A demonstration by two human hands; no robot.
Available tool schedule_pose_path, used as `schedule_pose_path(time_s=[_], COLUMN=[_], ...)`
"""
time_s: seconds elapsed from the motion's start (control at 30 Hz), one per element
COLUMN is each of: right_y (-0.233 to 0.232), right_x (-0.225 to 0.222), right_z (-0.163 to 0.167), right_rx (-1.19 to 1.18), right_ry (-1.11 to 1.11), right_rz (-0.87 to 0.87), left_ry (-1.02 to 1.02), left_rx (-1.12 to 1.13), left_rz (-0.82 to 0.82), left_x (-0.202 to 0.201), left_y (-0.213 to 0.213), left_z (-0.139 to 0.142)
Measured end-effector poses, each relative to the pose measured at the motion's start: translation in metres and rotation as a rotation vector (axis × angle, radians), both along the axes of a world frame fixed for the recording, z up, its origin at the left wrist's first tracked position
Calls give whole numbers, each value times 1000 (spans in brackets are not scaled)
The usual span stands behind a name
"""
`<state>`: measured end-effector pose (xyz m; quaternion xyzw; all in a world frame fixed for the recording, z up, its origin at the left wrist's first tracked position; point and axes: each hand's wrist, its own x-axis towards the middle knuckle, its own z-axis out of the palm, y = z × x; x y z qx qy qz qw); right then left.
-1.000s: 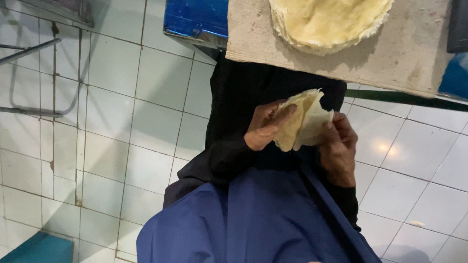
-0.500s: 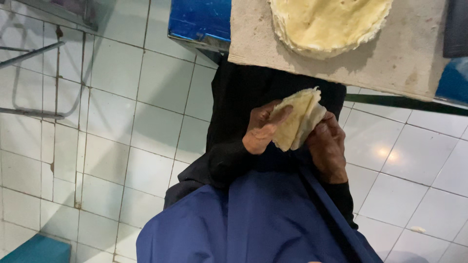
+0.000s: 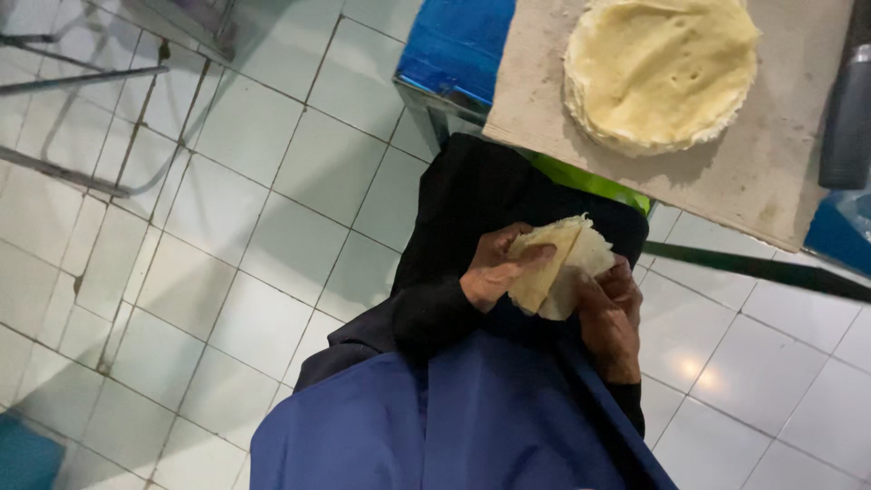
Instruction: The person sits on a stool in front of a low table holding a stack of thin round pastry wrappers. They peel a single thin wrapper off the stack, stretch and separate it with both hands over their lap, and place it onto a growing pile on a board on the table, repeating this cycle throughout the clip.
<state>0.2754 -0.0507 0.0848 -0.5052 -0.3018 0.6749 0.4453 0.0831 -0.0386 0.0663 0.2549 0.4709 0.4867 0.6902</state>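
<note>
Change since earlier: both my hands have stayed before my lap with the flatbread; the fold looks tighter now, and the view has shifted so more of the board shows.

Left hand: my left hand (image 3: 494, 272) closes on the folded flatbread (image 3: 553, 265), thumb laid across its upper face, fingers curled behind.

Right hand: my right hand (image 3: 610, 313) holds the lower right edge of the flatbread, fingers narrow and pinched on it.

Flatbread: folded to a wedge, pale yellow, held between both hands above my blue apron (image 3: 472, 426), apart from the board.

Handling, my judgement: keep the thumb flat along the crease and press evenly, so the thin sheet folds without tearing; support the loose edge from below.

Stack: round pile of flatbreads (image 3: 660, 68) lies near the middle of the board (image 3: 771, 172), well apart from my hands.

Packages and signs: none with readable labels; a blue box-shaped thing (image 3: 458, 41) sits at the board's left edge, a dark grey upright thing (image 3: 848, 109) at its right edge.

Floor: white tiles (image 3: 272, 181).
</note>
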Motion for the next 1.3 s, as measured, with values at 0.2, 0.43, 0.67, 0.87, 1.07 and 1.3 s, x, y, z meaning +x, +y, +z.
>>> schedule_pose_path(time_s=[0.2, 0.43, 0.67, 0.87, 1.07, 1.3], right_y=[0, -7, -7, -9, -9, 6], right_x=[1, 3, 17, 35, 33, 6], right_z=[5, 3, 7, -1, 8, 14], right_rx=[-137, -79, 3, -7, -1, -158], right_ry=[336, 336, 313, 522, 470, 632], right_rz=[51, 49, -148, -155, -152, -25], left_ry=[-105, -82, -173, -394, -486, -262], left_rx=[-30, -32, 30, -1, 3, 144], left_rz=[-74, -96, -57, -57, -17, -29], left_x=[-12, -10, -17, -27, -27, -26], left_y=[-4, -5, 3, 10, 10, 8], left_z=[13, 6, 15, 44, 44, 29])
